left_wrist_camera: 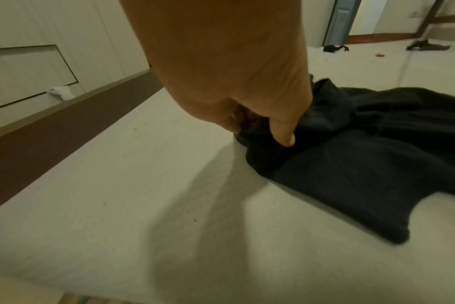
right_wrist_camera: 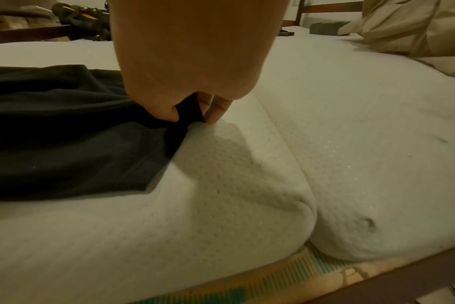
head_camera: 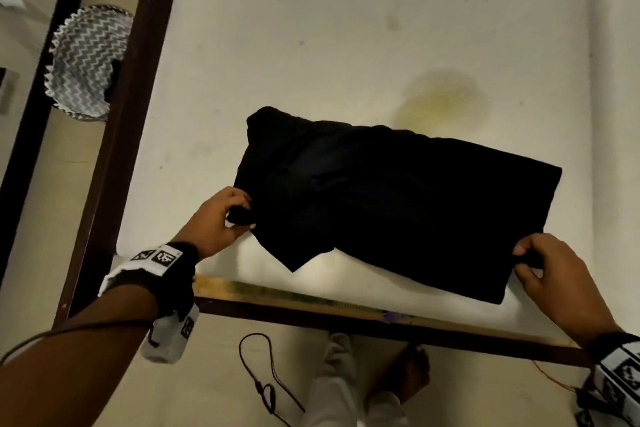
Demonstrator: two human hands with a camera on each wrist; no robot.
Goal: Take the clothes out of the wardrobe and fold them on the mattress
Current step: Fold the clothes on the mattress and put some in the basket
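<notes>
A black garment [head_camera: 398,198] lies partly folded on the white mattress [head_camera: 311,28], near its front edge. My left hand [head_camera: 221,218] pinches the garment's left edge between thumb and fingers; the left wrist view shows the thumb [left_wrist_camera: 283,135] pressed on the black cloth [left_wrist_camera: 364,164]. My right hand [head_camera: 554,270] grips the garment's right front corner; in the right wrist view the fingers [right_wrist_camera: 216,111] and thumb hold a pinch of the black fabric [right_wrist_camera: 65,144] just above the mattress [right_wrist_camera: 247,205]. Both hands sit low, at the mattress surface.
A dark wooden bed frame [head_camera: 138,97] runs along the left and front of the mattress. A zigzag-patterned basket [head_camera: 86,62] stands on the floor to the left. A cable [head_camera: 263,374] and my legs are below the front rail. Bedding [right_wrist_camera: 403,26] is heaped at the far right.
</notes>
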